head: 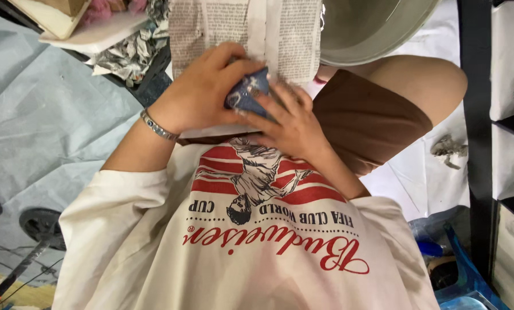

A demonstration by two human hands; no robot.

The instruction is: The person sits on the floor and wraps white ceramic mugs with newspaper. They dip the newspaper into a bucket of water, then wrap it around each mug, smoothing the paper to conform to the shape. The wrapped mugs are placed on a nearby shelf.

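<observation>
Both my hands meet over my lap around a small dark blue glazed object (246, 93). My left hand (202, 92), with a silver bracelet on the wrist, wraps over it from the left. My right hand (288, 120) cups it from below and the right, fingers spread along its side. Most of the blue object is hidden between the hands. A sheet of newspaper (245, 31) lies over my knees just beyond the hands.
A grey metal basin (371, 28) sits past my right knee. Crumpled newspaper (130, 51) and a white tray (90, 31) lie at the upper left on grey sheeting (44, 115). A black shelf frame (478, 115) stands at the right, a blue container (463, 275) below it.
</observation>
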